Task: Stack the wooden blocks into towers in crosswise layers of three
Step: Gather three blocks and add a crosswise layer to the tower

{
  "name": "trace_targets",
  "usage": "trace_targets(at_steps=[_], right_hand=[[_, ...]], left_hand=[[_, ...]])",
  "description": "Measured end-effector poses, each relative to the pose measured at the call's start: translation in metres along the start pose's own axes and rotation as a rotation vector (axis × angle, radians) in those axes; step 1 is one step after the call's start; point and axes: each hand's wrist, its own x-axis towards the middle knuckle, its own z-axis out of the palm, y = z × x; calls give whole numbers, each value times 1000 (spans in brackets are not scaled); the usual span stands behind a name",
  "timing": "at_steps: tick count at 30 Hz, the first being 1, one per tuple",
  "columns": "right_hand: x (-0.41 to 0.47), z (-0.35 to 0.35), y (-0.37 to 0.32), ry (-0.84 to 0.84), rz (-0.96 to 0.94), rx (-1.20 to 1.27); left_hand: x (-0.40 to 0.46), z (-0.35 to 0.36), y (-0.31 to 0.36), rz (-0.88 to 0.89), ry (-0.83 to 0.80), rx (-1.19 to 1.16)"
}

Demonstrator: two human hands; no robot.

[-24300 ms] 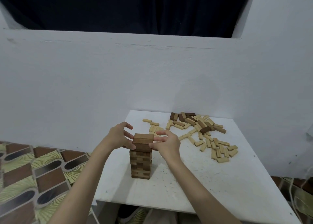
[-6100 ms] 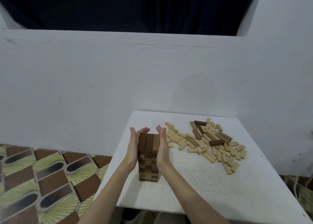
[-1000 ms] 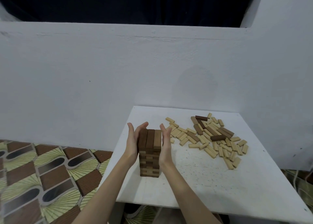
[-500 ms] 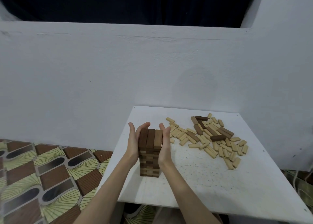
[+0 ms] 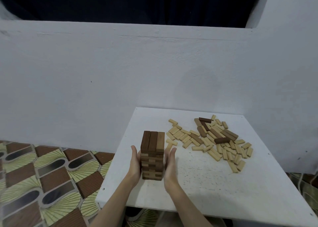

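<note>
White table [image 5: 215, 189] against white wall [image 5: 103, 72]; patterned floor [image 5: 43, 175] left.

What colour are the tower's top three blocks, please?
Two dark brown, one lighter brown top blocks; head view.

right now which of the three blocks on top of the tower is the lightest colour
The right-hand top block: tan, nearest the loose pile. The other two on the tower are dark brown.
</note>
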Motion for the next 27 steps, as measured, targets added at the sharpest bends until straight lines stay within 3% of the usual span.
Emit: trace_targets(at_steps=[11,17,27], right_hand=[[-3,6,1,-6,-16,30],[-2,0,-4,-16,-21,-13],[36,-60,-84,121,-239,-294]], left_hand=[[-7,11,-1,-35,-53,-50],[-1,2,1,7,-4,65],[-3,-3,107,332,43,370]])
